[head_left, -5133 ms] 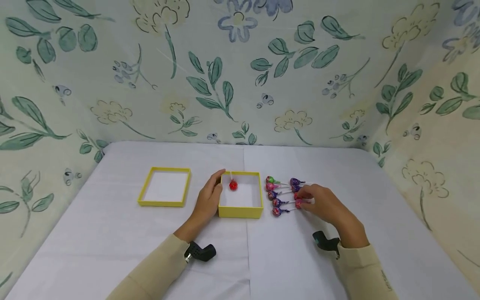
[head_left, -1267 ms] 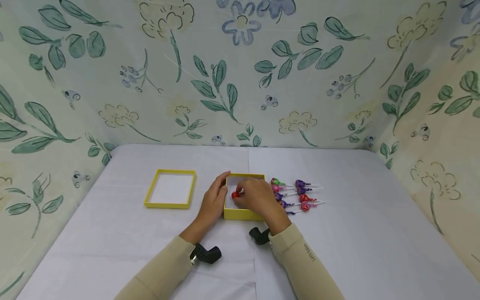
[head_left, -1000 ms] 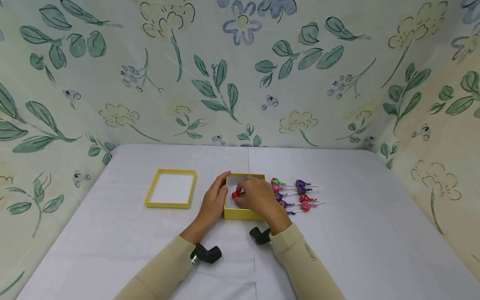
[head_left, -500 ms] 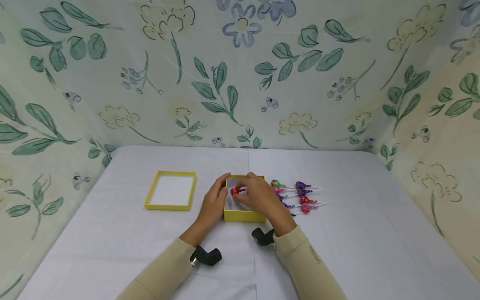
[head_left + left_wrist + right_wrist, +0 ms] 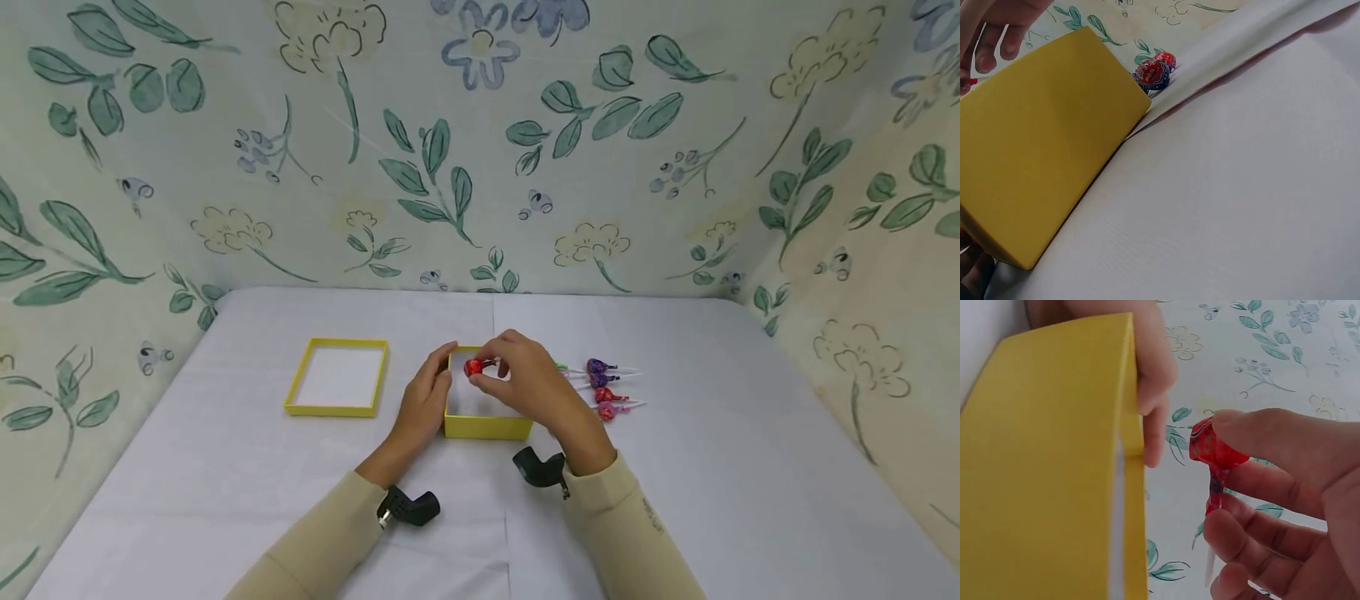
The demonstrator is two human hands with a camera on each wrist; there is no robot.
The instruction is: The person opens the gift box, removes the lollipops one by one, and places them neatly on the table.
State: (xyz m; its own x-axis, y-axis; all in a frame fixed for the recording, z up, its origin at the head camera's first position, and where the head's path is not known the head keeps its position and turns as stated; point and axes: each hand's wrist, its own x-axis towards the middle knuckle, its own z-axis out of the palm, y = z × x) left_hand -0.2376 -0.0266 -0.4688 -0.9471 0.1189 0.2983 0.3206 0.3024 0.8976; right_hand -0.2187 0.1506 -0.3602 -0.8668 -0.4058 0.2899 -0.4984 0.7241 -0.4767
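My right hand (image 5: 528, 379) pinches a red-wrapped lollipop (image 5: 473, 367) above the open yellow box (image 5: 487, 427). In the right wrist view, thumb and fingers hold the lollipop (image 5: 1205, 442) by its wrapped head and twisted neck, white stick pointing down. My left hand (image 5: 422, 402) grips the box's left wall, its fingers reaching the far left corner. The box's yellow outer side (image 5: 1054, 131) fills much of the left wrist view. Part of the box's white inside is hidden behind my right hand.
Several wrapped lollipops (image 5: 606, 395) lie in rows right of the box, some of them covered by my right hand. A shallow yellow-rimmed lid (image 5: 336, 411) lies to the left. White cloth (image 5: 375, 550) covers the table; a floral backdrop (image 5: 480, 167) stands behind.
My right hand has come from the lollipop rows into the box, taken hold of the red lollipop and raised it. My left hand has stayed at the box.
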